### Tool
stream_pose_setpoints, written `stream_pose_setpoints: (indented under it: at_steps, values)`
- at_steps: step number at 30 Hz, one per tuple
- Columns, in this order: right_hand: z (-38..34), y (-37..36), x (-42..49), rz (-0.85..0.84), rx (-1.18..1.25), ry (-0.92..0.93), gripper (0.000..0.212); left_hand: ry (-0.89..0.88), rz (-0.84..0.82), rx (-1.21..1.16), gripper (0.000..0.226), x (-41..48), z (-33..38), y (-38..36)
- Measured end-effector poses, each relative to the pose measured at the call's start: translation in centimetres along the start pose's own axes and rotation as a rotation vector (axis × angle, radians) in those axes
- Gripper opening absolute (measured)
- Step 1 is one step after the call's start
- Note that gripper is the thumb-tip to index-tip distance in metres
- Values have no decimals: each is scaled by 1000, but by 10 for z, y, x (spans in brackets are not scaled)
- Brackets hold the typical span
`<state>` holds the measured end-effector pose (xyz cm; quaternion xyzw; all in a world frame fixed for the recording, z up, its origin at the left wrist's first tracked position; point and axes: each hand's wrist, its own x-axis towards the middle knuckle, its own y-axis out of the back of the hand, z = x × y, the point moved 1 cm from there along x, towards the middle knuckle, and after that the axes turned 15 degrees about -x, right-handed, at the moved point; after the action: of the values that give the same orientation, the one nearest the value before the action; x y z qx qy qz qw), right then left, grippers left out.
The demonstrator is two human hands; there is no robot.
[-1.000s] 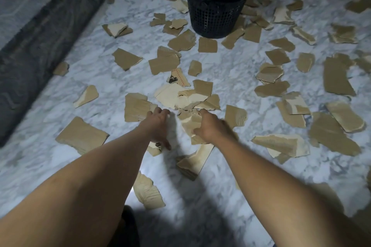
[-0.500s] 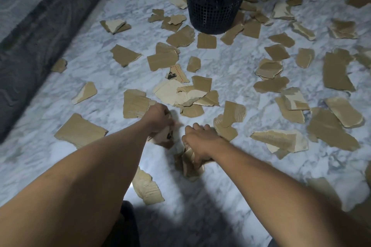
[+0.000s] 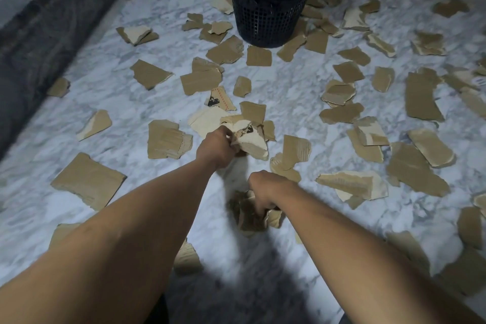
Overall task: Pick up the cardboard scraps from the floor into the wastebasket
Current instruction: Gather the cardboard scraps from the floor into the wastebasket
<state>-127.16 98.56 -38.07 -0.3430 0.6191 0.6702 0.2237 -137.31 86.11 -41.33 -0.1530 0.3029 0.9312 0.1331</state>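
The left hand (image 3: 217,146) is gripping pale cardboard scraps (image 3: 252,143). The right hand (image 3: 265,191) is clutching a darker scrap bundle (image 3: 247,214). The wastebasket (image 3: 267,21) is standing beyond both hands.

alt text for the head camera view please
Seen from above, a person's left hand grips pale cardboard scraps and the right hand grips a crumpled bunch of scraps over a marble floor. Many more torn brown scraps lie scattered around a black mesh wastebasket at the top.

2 hands bare: left hand (image 3: 217,148), right hand (image 3: 264,191). Left forearm (image 3: 131,231), right forearm (image 3: 342,231) unclothed. Dark patch (image 3: 157,310) at bottom edge, unidentifiable.
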Motion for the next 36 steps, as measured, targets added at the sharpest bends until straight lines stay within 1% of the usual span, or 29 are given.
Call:
stream_pose_setpoints:
  at_steps: [2,4,6,8,11,12,14,15,17,20,22,24,27,29,33,36]
  values:
    - [2,5,4,-20,42,3,45,13,11,21,27,0,-2,1]
    - [5,11,8,-7,81,-14,47,16,27,-14,22,1,-1,3]
    - [9,16,10,21,93,-38,48,24,65,-64,24,2,1,5]
    - [14,17,9,60,82,-52,48,28,126,-84,30,5,1,7]
    - [15,12,5,128,77,-64,34,62,252,-65,44,13,1,5]
    - [12,9,4,154,51,-61,35,84,291,-32,51,16,1,4]
    - [3,3,7,205,-15,-40,46,112,326,80,64,21,3,-1]
    - [-2,0,10,221,-24,-31,48,111,310,136,71,23,6,-4]
    - [-7,-4,13,224,1,-25,47,94,225,230,82,27,11,-10]
    - [-8,-5,16,236,20,-27,45,79,115,342,87,34,17,-17]
    - [-6,-5,18,219,7,-36,46,71,100,409,89,37,22,-21]
    - [-5,-5,18,184,-2,-48,46,85,86,433,88,40,24,-22]
    - [-4,-4,18,145,-17,-58,47,162,27,375,75,47,16,-20]
    - [-4,-4,18,134,-22,-47,48,196,-5,340,73,49,13,-17]
    - [-9,5,19,110,4,-14,49,187,35,402,75,47,18,-16]
    - [-9,11,21,128,57,7,42,135,68,418,72,45,24,-14]
